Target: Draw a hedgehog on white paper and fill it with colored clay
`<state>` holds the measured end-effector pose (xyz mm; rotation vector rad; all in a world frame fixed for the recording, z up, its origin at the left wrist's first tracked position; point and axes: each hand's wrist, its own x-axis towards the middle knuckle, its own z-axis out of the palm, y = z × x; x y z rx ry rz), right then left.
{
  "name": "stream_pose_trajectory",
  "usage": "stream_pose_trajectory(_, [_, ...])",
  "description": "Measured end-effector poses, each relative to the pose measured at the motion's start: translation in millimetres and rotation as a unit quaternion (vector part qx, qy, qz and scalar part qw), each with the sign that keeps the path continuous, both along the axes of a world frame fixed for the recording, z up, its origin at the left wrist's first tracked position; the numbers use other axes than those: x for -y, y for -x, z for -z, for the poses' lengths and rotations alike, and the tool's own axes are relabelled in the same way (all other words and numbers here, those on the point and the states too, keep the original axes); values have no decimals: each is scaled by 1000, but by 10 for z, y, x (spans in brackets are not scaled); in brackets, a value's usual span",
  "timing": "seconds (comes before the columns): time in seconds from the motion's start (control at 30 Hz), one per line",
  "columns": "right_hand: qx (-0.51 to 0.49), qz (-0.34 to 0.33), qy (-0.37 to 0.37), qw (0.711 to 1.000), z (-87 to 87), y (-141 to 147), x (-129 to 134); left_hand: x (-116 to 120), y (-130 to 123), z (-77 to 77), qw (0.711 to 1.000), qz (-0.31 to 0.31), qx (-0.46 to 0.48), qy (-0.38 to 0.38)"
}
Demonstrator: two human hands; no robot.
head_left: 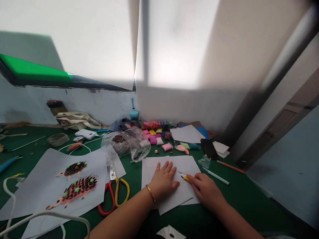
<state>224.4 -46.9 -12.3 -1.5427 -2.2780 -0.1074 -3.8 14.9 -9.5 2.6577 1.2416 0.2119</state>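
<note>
On my head feed, the left hand [164,181] lies palm down on the white sheets [178,196], fingers lightly spread and thumb held out; a gold bangle [150,194] circles its wrist. The right hand [206,189] pinches a yellow craft knife [185,178] between thumb and fingers, blade pointing toward the left hand, over the same sheets. I cannot tell whether the tip touches paper. Sheets overlap, the top one skewed, on the green desk [249,199]. Near side: a white paper scrap [171,233]. Right of the sheets: a pale pen [215,176] and, beyond it, an orange pencil [231,166]. Left: scissors [116,181] with one red and one yellow handle, beside a large sheet bearing two spiny animal figures [78,190] with green dots. Behind: small coloured packets [153,140], a crumpled clear plastic bag [129,141] to their left, a black flat case [208,148] to their right.
</note>
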Motion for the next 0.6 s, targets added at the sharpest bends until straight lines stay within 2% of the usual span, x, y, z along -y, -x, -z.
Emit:
stream_pose_trajectory(0.17, [-4, -5, -3, 1000, 9, -38, 2, -75, 25, -87, 1000, 2, 8, 3])
stream_pose_trajectory(0.27, [-3, -3, -1, 1000, 4, -42, 5, -154, 68, -134, 1000, -28, 10, 2])
stream_pose_trajectory(0.4, [-5, -5, 3, 1000, 2, -8, -9, -202, 113, -123, 998, -62, -10, -11])
stream_pose_trajectory(0.6, [-3, -9, 9, 1000, -22, 74, -20, -181, 130, -103, 999, -50, -15, 6])
